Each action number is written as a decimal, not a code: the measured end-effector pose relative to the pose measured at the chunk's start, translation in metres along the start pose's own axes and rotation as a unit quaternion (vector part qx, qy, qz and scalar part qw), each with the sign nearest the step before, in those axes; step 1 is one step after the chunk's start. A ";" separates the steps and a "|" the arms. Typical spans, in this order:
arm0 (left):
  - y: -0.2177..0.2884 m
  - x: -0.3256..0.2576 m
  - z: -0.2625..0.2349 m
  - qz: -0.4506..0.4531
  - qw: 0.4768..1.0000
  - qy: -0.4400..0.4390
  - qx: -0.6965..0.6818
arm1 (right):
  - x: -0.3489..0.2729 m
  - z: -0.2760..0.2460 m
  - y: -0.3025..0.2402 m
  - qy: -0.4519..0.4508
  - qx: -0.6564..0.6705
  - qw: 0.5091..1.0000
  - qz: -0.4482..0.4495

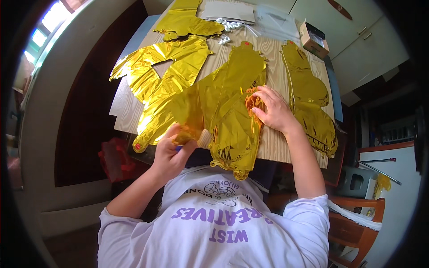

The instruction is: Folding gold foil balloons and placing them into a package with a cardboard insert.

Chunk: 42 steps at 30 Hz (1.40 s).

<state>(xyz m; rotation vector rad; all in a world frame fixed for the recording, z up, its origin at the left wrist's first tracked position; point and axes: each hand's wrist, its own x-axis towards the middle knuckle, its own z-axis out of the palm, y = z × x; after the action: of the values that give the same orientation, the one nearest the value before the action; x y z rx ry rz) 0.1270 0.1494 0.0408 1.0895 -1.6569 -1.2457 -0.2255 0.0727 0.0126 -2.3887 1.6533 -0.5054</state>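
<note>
Several flat, uninflated gold foil balloons lie spread over a light wooden table. The nearest one, a crinkled gold foil balloon with a small red spot at its far tip, stretches from mid-table to the near edge, where its lower end hangs over just in front of the person's white printed shirt.

The left hand is closed around a folded edge of this balloon at the table's near edge, fingers curled and pinching the foil (a hint of something blue shows under the fingers, too small to identify). The right hand lies open and flat, palm down, fingers spread, pressing the balloon's right side against the table.

To the left, a second gold foil balloon with a cut-out opening lies touching the first. A third gold foil balloon rests at the far end, and a long narrow gold foil balloon runs along the right edge, well clear of the right hand. A small open cardboard box sits at the far right corner, near a grey flat sheet.
</note>
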 end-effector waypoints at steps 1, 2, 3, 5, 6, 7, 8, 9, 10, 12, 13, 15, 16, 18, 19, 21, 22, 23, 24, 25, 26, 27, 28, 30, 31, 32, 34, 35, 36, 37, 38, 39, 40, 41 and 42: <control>0.009 0.008 0.001 0.022 0.998 -0.062 0.023 | 0.000 0.000 0.001 0.003 -0.007 1.000 -0.004; 0.017 0.013 0.002 0.042 0.991 -0.121 0.047 | 0.002 0.001 0.001 0.008 -0.008 1.000 -0.013; 0.020 0.019 0.002 0.063 0.979 -0.181 0.071 | 0.004 0.001 0.001 0.014 -0.009 1.000 -0.021; 0.001 0.035 0.009 0.246 0.920 -0.269 0.146 | 0.006 0.003 0.004 0.019 0.000 0.999 -0.029; 0.002 0.043 0.018 0.287 0.899 -0.294 0.153 | 0.008 0.005 0.008 0.019 0.011 0.999 -0.030; 0.002 0.050 0.023 0.328 0.875 -0.318 0.160 | 0.009 0.008 0.010 0.019 0.021 0.999 -0.030; 0.007 0.059 0.020 0.286 0.877 -0.349 0.164 | 0.006 0.009 0.016 0.026 0.027 0.999 -0.025; 0.006 0.067 0.012 0.272 0.895 -0.328 0.131 | 0.006 0.007 0.013 0.025 0.037 0.999 -0.019; 0.003 0.078 0.002 0.234 0.919 -0.308 0.076 | 0.005 0.006 0.009 0.025 0.047 0.999 -0.012; -0.002 0.099 -0.007 0.175 0.956 -0.223 0.072 | 0.003 0.005 0.008 0.025 0.054 0.998 0.000; -0.006 0.111 -0.007 0.154 0.968 -0.157 0.123 | 0.001 0.004 0.010 0.025 0.047 0.999 -0.001; -0.024 0.130 -0.008 0.209 0.932 -0.113 0.272 | 0.006 0.005 0.006 0.025 0.046 0.998 -0.017; -0.036 0.137 -0.002 0.241 0.907 -0.079 0.337 | 0.007 0.006 0.006 0.031 0.041 0.998 -0.021; -0.046 0.142 0.010 0.219 0.878 -0.083 0.418 | 0.007 0.006 0.007 0.045 0.027 0.998 -0.025; -0.049 0.140 0.014 0.236 0.867 -0.102 0.426 | 0.008 0.005 0.007 0.043 0.029 0.998 -0.026; -0.053 0.134 0.025 0.265 0.847 -0.145 0.438 | 0.007 0.004 0.005 0.036 0.034 0.999 -0.023; -0.056 0.133 0.031 0.243 0.850 -0.181 0.431 | 0.007 0.005 0.006 0.037 0.035 0.998 -0.024; -0.053 0.132 0.036 0.252 0.847 -0.193 0.427 | 0.007 0.005 0.008 0.040 0.037 0.998 -0.026; -0.051 0.130 0.040 0.262 0.843 -0.204 0.423 | 0.008 0.005 0.009 0.042 0.039 0.998 -0.028; -0.047 0.128 0.043 0.271 0.840 -0.216 0.419 | 0.008 0.006 0.010 0.042 0.042 0.998 -0.027; -0.039 0.127 0.045 0.279 0.830 -0.227 0.427 | 0.008 0.006 0.010 0.043 0.045 0.998 -0.026; -0.034 0.126 0.044 0.283 0.831 -0.222 0.424 | 0.008 0.006 0.010 0.044 0.047 0.998 -0.026; -0.030 0.125 0.043 0.287 0.833 -0.217 0.421 | 0.008 0.006 0.010 0.045 0.047 0.998 -0.027; -0.029 0.127 0.040 0.293 0.844 -0.187 0.408 | 0.008 0.005 0.009 0.046 0.046 0.997 -0.029; -0.031 0.129 0.035 0.283 0.856 -0.166 0.399 | 0.009 0.005 0.009 0.049 0.045 0.997 -0.031; -0.034 0.131 0.030 0.272 0.868 -0.144 0.390 | 0.010 0.005 0.008 0.051 0.045 0.997 -0.034; -0.044 0.133 0.023 0.265 0.888 -0.107 0.361 | 0.010 0.006 0.008 0.054 0.043 0.997 -0.036; -0.047 0.133 0.025 0.265 0.877 -0.125 0.381 | 0.009 0.007 0.009 0.053 0.041 0.997 -0.035; -0.049 0.132 0.026 0.265 0.865 -0.142 0.401 | 0.010 0.007 0.009 0.053 0.038 0.997 -0.035; -0.051 0.131 0.028 0.265 0.853 -0.159 0.421 | 0.010 0.006 0.009 0.050 0.036 0.998 -0.034; -0.050 0.131 0.029 0.268 0.850 -0.154 0.426 | 0.009 0.005 0.009 0.045 0.033 0.998 -0.033; -0.048 0.131 0.030 0.271 0.847 -0.149 0.432 | 0.009 0.003 0.008 0.041 0.029 0.998 -0.031; -0.046 0.131 0.031 0.274 0.845 -0.144 0.437 | 0.008 0.002 0.007 0.059 0.016 0.998 -0.033; -0.046 0.131 0.030 0.276 0.845 -0.142 0.436 | 0.008 0.002 0.002 0.077 0.004 0.996 -0.036; -0.046 0.130 0.029 0.278 0.845 -0.141 0.435 | 0.008 0.001 -0.003 0.095 -0.008 0.995 -0.039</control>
<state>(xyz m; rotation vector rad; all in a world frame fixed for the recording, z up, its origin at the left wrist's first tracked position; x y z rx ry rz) 0.0652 0.0288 0.0008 0.7914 -2.6389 -0.2322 -0.2195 0.0664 0.0138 -2.4926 1.6459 -0.7576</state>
